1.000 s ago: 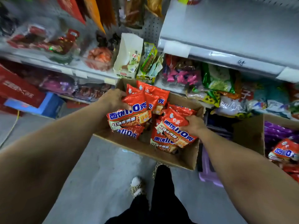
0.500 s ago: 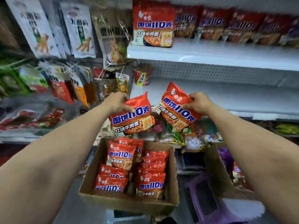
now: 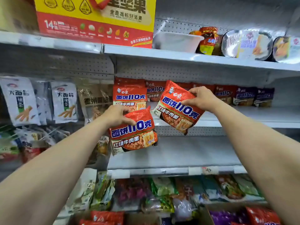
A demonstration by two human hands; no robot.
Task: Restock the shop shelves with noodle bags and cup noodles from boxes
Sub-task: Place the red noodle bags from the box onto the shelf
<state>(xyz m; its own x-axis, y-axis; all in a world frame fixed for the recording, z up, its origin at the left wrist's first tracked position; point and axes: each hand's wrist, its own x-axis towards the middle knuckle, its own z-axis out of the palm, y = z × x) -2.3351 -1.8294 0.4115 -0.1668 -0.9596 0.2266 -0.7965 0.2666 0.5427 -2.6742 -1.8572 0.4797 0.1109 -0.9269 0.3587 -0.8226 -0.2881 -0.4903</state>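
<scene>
My left hand (image 3: 116,116) grips the top of a red noodle bag (image 3: 134,135) with blue lettering, held upright in front of the bare grey shelf (image 3: 175,153). My right hand (image 3: 201,99) grips a second red noodle bag (image 3: 176,109), tilted, just in front of the shelf above (image 3: 243,117). That shelf holds a row of red noodle bags (image 3: 129,93) standing at its back, with purple noodle bags (image 3: 245,95) further right. The box of red bags (image 3: 107,217) shows at the bottom edge.
White snack packets (image 3: 19,101) hang on the left rack. A red and yellow nut box (image 3: 95,18), a white tub (image 3: 177,41) and bowl noodles (image 3: 246,44) sit on the top shelf. Mixed snack bags (image 3: 162,194) fill the lowest shelf. A second box (image 3: 243,216) stands bottom right.
Both hands have lifted their noodle bags from the box up to the shelves. The view has swung upward, so the box has dropped to the bottom edge.
</scene>
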